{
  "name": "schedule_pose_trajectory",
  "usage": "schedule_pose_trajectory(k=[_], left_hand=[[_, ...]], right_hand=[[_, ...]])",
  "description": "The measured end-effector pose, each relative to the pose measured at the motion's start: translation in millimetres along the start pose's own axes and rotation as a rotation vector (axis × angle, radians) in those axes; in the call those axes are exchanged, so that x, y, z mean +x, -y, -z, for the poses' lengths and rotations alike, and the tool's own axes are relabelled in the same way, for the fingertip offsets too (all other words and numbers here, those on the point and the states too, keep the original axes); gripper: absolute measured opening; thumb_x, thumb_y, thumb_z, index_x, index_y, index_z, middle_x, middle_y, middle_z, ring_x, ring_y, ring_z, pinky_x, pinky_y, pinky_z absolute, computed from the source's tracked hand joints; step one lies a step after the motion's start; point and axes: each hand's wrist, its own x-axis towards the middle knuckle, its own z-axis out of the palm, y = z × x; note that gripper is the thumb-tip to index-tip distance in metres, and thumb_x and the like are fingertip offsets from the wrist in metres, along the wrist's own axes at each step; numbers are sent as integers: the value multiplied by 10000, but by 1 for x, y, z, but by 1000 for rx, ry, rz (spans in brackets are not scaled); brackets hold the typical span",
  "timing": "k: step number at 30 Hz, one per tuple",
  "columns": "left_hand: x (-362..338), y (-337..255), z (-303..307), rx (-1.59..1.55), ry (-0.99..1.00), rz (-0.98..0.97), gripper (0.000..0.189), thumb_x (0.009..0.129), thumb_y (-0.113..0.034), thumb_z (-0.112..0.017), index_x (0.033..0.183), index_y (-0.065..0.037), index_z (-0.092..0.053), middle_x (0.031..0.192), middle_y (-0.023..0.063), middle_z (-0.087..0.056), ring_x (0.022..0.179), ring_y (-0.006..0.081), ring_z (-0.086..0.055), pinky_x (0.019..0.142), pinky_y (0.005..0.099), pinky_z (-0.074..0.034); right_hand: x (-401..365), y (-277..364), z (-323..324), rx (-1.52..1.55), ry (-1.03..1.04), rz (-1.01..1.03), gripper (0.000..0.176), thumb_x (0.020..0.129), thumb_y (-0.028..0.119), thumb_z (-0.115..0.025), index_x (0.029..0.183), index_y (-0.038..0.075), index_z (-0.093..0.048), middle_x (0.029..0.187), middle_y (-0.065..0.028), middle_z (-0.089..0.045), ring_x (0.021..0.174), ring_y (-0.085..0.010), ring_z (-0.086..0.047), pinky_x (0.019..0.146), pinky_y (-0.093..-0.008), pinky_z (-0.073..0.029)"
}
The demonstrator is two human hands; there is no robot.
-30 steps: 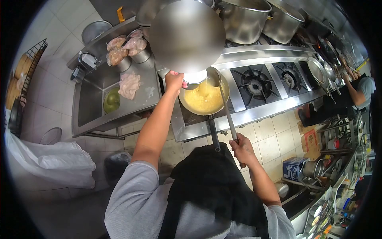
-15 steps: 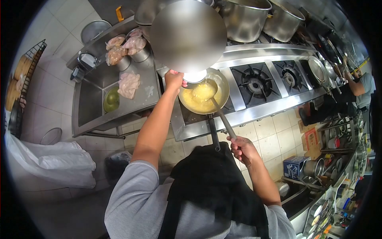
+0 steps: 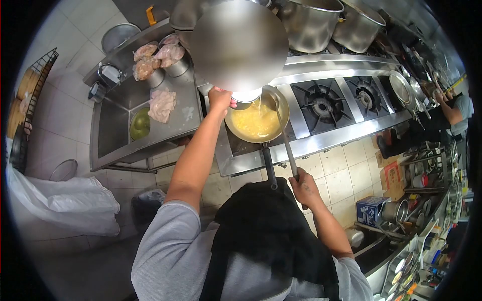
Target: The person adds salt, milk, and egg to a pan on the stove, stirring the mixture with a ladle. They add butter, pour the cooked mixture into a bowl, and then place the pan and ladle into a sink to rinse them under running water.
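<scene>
My left hand (image 3: 221, 99) grips the side of a round, pale container (image 3: 246, 96), perhaps a bowl, tilted over the pan; a blurred disc hides much of it. A thin stream of liquid falls from its edge. Below lies a frying pan (image 3: 285, 111) on the stove, holding yellow liquid with lumps (image 3: 253, 124). In my right hand (image 3: 305, 188) is the long handle of a ladle (image 3: 287, 145), fingers wrapped round it. The ladle's head rests inside the pan at its far right side. The pan's black handle (image 3: 269, 165) points toward me, untouched.
Bare burners (image 3: 323, 104) continue to the right, with large pots (image 3: 311, 27) behind. At left stands a steel sink (image 3: 108, 133) whose counter bears raw meat (image 3: 162, 105) and bagged meat in metal containers (image 3: 175, 65). Another person (image 3: 454, 113) stands at far right.
The ladle's head has moved from the pan's middle to its far right side and turned. My right hand has changed its hold on the handle. A stream now falls from the container.
</scene>
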Motion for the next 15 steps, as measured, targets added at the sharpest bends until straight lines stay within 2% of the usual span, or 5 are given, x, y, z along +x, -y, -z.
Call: schedule_pose_trajectory(k=[2, 4, 7, 12, 15], left_hand=[[0, 0, 0, 6, -3, 4, 122, 783, 3, -568, 808, -12, -450, 671, 103, -552, 449, 185, -566, 362, 312, -478], [-1, -1, 0, 12, -5, 8, 118, 784, 3, -567, 809, -9, -452, 674, 103, -552, 450, 186, -567, 362, 312, -479], [-1, 0, 1, 9, -2, -1, 118, 787, 1, -566, 801, -11, -449, 672, 104, -551, 446, 187, -566, 361, 312, -478], [-1, 1, 2, 13, 1, 1, 128, 788, -2, -570, 790, -14, -443, 669, 101, -548, 445, 189, -565, 357, 306, -474], [-1, 2, 3, 5, 1, -4, 129, 786, -4, -573, 798, -12, -445, 669, 99, -547, 443, 187, -564, 356, 304, -473]], right_hand=[[1, 4, -2, 250, 179, -184, 119, 897, 107, -584, 886, 1, -531, 608, -20, -527, 412, -111, -455, 402, -271, -366], [3, 14, 9, 524, 278, -359, 129, 902, 109, -573, 950, -8, -550, 607, -2, -511, 403, -87, -428, 375, -239, -353], [7, 20, 30, 1308, 393, -641, 220, 911, 123, -551, 1068, -31, -536, 613, 27, -448, 397, -35, -363, 319, -188, -295], [-1, 27, 25, 1173, 347, -522, 219, 911, 112, -556, 1082, -23, -536, 609, 19, -464, 404, -49, -400, 323, -204, -321], [-2, 32, 24, 840, 276, -462, 201, 907, 111, -565, 1065, -12, -551, 598, 6, -485, 421, -56, -440, 327, -210, -332]])
